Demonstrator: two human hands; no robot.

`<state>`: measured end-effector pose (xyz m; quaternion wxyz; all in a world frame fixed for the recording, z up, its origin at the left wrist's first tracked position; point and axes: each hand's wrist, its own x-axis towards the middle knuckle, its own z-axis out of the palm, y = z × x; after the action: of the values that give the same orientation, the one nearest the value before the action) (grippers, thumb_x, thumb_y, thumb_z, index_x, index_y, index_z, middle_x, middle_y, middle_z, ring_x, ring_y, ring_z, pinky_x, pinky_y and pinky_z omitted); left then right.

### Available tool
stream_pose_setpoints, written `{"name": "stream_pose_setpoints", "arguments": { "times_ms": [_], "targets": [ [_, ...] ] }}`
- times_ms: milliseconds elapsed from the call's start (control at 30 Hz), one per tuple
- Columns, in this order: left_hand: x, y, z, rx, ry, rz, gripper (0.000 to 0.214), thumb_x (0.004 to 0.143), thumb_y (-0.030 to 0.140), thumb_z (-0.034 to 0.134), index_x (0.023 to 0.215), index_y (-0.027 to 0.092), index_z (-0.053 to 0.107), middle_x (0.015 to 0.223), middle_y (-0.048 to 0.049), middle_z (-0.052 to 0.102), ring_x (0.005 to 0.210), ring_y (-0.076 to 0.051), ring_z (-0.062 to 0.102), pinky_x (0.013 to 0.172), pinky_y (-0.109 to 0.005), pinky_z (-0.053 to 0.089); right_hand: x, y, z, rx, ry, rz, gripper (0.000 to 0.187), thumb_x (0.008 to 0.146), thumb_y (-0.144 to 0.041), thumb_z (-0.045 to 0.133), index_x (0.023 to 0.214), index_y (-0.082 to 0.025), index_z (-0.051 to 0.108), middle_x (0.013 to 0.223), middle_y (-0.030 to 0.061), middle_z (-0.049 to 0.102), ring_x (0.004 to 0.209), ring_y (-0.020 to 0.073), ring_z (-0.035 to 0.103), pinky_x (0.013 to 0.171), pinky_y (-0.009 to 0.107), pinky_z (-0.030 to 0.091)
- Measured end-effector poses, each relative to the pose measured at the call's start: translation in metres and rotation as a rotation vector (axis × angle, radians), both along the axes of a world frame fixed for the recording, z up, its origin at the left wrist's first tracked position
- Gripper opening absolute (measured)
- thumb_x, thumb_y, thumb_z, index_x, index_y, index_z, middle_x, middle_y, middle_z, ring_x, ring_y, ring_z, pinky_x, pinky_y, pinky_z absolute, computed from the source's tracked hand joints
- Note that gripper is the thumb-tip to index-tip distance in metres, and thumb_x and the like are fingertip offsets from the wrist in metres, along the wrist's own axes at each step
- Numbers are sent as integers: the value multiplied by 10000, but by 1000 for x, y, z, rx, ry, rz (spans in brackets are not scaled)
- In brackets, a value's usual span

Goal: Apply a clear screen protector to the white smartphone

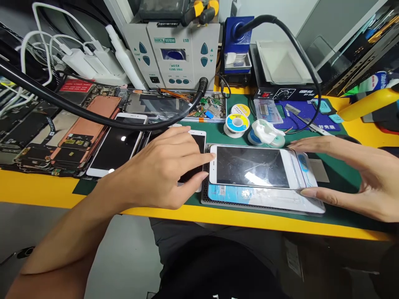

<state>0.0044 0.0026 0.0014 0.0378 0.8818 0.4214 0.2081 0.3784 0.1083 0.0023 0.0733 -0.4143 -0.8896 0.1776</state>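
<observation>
Nearest is the yellow edge of a green-topped counter [218,218], seen from above. Just past it, a blue-and-white packet [264,197] lies on a perforated plate [205,198], and a white-framed phone [252,166] rests screen up on the packet, toward its far side. The phone's long axis runs left to right, nearly parallel with the counter's edge, between the person's two hands. The left hand [168,168] reaches over a second phone [201,139]; its index fingertip meets the first phone's left end, thumb apart from it, grasping nothing. The right hand [355,176] spans the right end in a wide hold, fingers at the far corner and thumb at the near one. Both hands reach the phone, so neither is nearer. Beyond sit a solder spool [237,125], white tissue [267,132] and, farthest, a grey hot-air station [181,58].
</observation>
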Motion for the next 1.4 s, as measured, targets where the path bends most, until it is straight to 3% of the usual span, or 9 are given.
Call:
{"name": "stream_pose_setpoints", "arguments": {
  "times_ms": [133, 300, 533, 700, 1000, 1167, 1233, 1300, 1400],
  "targets": [
    [0, 1, 0, 14, 3, -5, 263, 948, 184, 615, 1183, 157, 731, 903, -63, 766, 912, -207, 712, 1142, -526, 468, 0, 0, 0, -27, 8, 62, 623, 801, -648, 746, 1358, -407, 610, 1410, 21, 663, 968, 269, 722, 333, 247, 498],
    [0, 2, 0, 15, 4, -9, 270, 945, 181, 622, 1182, 125, 738, 901, -75, 759, 914, -210, 704, 1145, -528, 469, 0, 1, 0, 13, 10, 96, 602, 819, -630, 737, 1359, -397, 608, 1398, 21, 666, 1090, 281, 696, 408, 255, 550],
    [0, 0, 0, 10, -1, -11, 283, 925, 160, 648, 1183, 88, 739, 910, -95, 755, 932, -222, 702, 1156, -525, 457, 0, 0, 1, -5, 14, 87, 611, 806, -615, 752, 1363, -410, 605, 1404, 24, 664, 1160, 314, 678, 381, 241, 552],
    [1, 0, 1, -7, 17, -15, 293, 931, 157, 639, 1197, 77, 731, 909, -97, 753, 932, -230, 690, 1139, -535, 462, 1, -1, 2, -20, 5, 68, 648, 800, -626, 755, 1385, -399, 594, 1414, 35, 656, 1072, 303, 707, 348, 227, 536],
    [1, 1, 0, -4, 28, -10, 286, 935, 160, 641, 1193, 76, 731, 892, -91, 737, 912, -233, 675, 1103, -546, 478, 2, 1, 1, 1, 18, 103, 652, 788, -626, 759, 1378, -405, 592, 1403, 11, 656, 1163, 312, 674, 413, 220, 593],
    [1, 0, -1, -14, 8, -15, 295, 939, 159, 643, 1209, 78, 726, 883, -85, 730, 895, -228, 665, 1094, -538, 483, 1, 1, 1, -4, 2, 114, 695, 789, -633, 759, 1414, -403, 559, 1432, 12, 634, 1183, 306, 663, 360, 203, 553],
    [1, 0, 0, -18, 1, -18, 302, 943, 160, 640, 1221, 76, 721, 885, -87, 729, 898, -229, 665, 1083, -530, 490, -1, 2, 0, 24, 3, 136, 721, 791, -641, 756, 1433, -390, 542, 1414, 30, 646, 1191, 316, 665, 472, 261, 634],
    [1, -1, 0, -17, -7, -18, 310, 943, 155, 642, 1229, 64, 718, 889, -91, 728, 904, -229, 667, 1088, -525, 486, -3, 2, 0, 50, 7, 167, 716, 804, -645, 745, 1435, -380, 533, 1390, 48, 660, 1193, 328, 671, 681, 362, 701],
    [1, -1, 0, -17, -13, -20, 311, 938, 147, 648, 1223, 48, 723, 907, -104, 727, 910, -231, 666, 1083, -519, 491, -5, 1, 0, 58, 6, 194, 681, 829, -627, 730, 1433, -390, 521, 1396, 56, 655, 1197, 335, 677, 900, 463, 678]
  ]
}}
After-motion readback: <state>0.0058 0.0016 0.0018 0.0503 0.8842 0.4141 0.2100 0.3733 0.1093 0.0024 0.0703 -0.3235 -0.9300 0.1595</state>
